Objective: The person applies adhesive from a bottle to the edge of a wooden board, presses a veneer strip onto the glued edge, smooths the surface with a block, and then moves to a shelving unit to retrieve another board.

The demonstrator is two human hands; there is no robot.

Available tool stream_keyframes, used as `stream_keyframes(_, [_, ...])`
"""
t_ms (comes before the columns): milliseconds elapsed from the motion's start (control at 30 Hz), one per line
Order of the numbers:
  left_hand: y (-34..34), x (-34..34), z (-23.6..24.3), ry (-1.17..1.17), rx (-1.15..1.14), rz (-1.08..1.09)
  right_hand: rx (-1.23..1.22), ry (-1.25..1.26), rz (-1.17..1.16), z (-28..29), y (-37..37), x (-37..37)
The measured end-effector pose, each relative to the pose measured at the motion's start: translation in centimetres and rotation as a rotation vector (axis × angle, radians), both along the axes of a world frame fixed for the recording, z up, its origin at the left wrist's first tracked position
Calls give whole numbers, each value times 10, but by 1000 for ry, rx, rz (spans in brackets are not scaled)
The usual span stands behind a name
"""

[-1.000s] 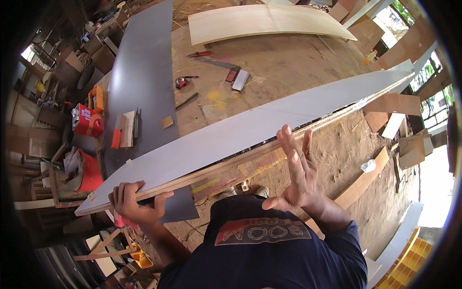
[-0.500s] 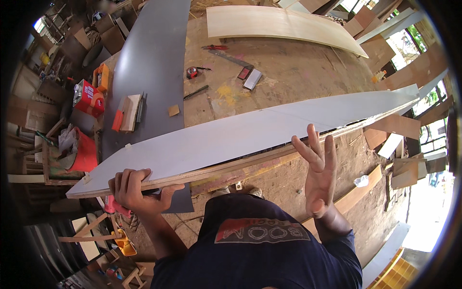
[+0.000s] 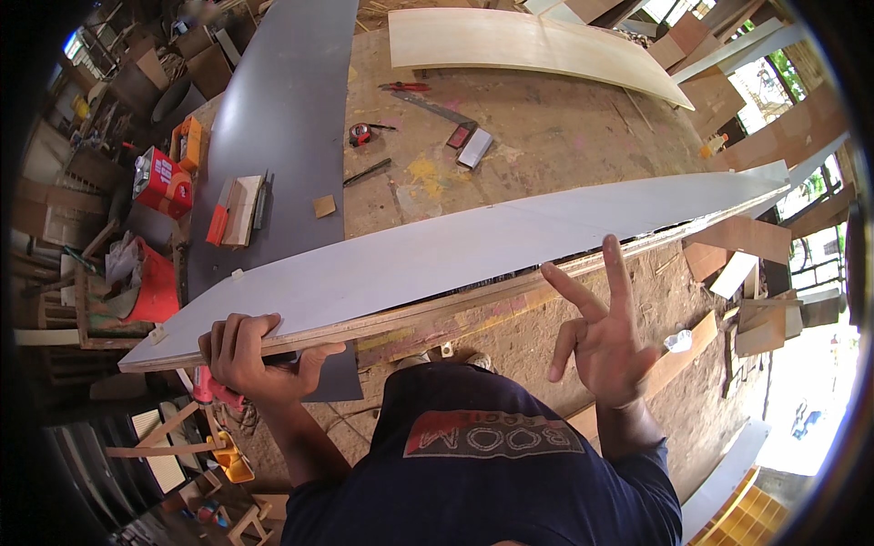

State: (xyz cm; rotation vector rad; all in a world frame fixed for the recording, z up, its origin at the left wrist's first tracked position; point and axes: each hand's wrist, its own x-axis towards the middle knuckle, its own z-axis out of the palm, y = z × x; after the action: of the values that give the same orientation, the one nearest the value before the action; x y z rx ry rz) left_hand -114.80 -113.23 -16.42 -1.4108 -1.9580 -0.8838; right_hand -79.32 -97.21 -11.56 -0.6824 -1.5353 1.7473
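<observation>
A long board with a pale grey-white face [image 3: 437, 250] and layered plywood edges slants across the front of the workbench. Along its near side a dark gap shows between the face sheet and the wood under it. My left hand [image 3: 255, 359] grips the near edge close to the left end, fingers over the top and thumb along the lower side. My right hand [image 3: 605, 350] holds nothing, palm turned up, two fingers stretched toward the board's edge and the others partly bent. Whether a fingertip touches the edge I cannot tell.
Across the workbench [image 3: 546, 146] lie a dark grey sheet [image 3: 282, 100], a pale plywood panel [image 3: 528, 50], a tape measure [image 3: 361, 135], red-handled pliers [image 3: 405, 86] and a dark pencil-like stick [image 3: 367, 173]. A red can [image 3: 164, 185] stands at left. Wood offcuts [image 3: 760, 318] lean at right.
My right hand has turned and changed its finger pose, from fingers raised together to two stretched out and the rest bending. My left hand keeps its grip on the board.
</observation>
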Motion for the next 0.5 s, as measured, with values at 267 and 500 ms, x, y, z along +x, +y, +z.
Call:
stream_keyframes(267, [2,1,2,17,-7,10,127,-8,-71,-18,5,2])
stream_keyframes(500, [4,-1,3,20,-10,-1,1047,-492,59,-13,3,-16])
